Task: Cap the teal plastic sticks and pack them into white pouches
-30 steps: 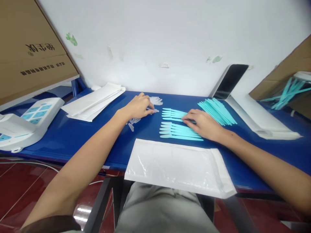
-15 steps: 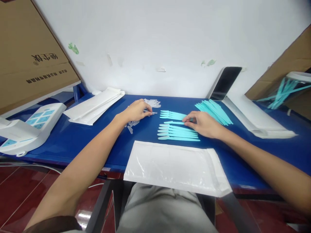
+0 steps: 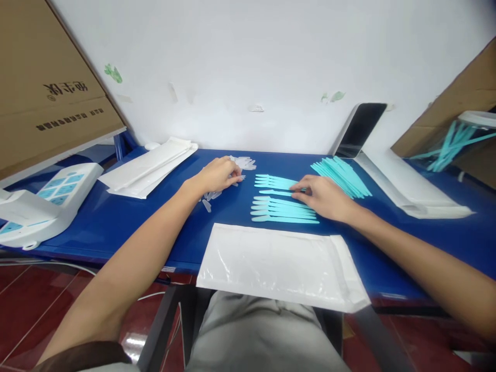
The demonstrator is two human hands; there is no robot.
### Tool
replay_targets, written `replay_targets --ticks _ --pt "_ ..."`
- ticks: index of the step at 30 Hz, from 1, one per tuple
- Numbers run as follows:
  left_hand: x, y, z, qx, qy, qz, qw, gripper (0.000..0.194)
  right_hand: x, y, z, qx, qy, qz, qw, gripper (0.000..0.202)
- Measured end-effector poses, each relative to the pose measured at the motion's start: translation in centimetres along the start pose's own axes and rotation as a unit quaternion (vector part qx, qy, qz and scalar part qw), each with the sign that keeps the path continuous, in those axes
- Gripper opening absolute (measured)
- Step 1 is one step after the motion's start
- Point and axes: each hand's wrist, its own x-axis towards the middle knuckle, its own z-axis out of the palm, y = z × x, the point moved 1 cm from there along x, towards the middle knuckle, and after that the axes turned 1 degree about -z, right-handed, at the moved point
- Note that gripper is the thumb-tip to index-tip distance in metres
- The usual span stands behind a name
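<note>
My left hand [image 3: 219, 174] is closed in a pinch on a small translucent cap [image 3: 242, 177], beside a loose pile of such caps [image 3: 243, 163]; more lie partly under the palm. My right hand [image 3: 320, 194] has thumb and fingers shut on the handle end of a turquoise eyebrow razor [image 3: 275, 192], which lies low over the blue table with its head pointing left. Above it is a row of uncapped razors [image 3: 273, 181], their right ends behind the fingers. Below it, several razors with translucent caps [image 3: 284, 211] are lined up side by side.
A fanned pile of turquoise razors [image 3: 343, 178] lies behind my right hand. White padded mailers [image 3: 151, 168] are at left, another mailer [image 3: 279, 266] overhangs the front edge. A phone [image 3: 360, 129] leans on the wall; a white device [image 3: 54, 201] stands at far left.
The razor in my right hand has shifted slightly up, away from the capped row. My left hand has drawn a little left with its cap, and the view has moved slightly.
</note>
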Motion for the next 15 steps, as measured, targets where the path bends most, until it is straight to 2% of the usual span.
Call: replay_targets --ticks 6,11,15 --pt "-0.1 1.2 -0.2 0.051 -0.012 0.007 0.999 0.032 0.2 1.0 -0.2 0.036 -0.013 -0.003 0.999 0.015" --pt "-0.1 1.5 0.0 0.072 -0.002 0.012 0.997 0.028 0.2 0.7 -0.5 0.024 0.018 0.02 0.999 0.016" --pt "0.0 1.8 -0.2 0.071 -0.024 0.0 0.997 0.027 0.3 0.0 -0.7 0.058 0.035 0.032 0.997 0.016"
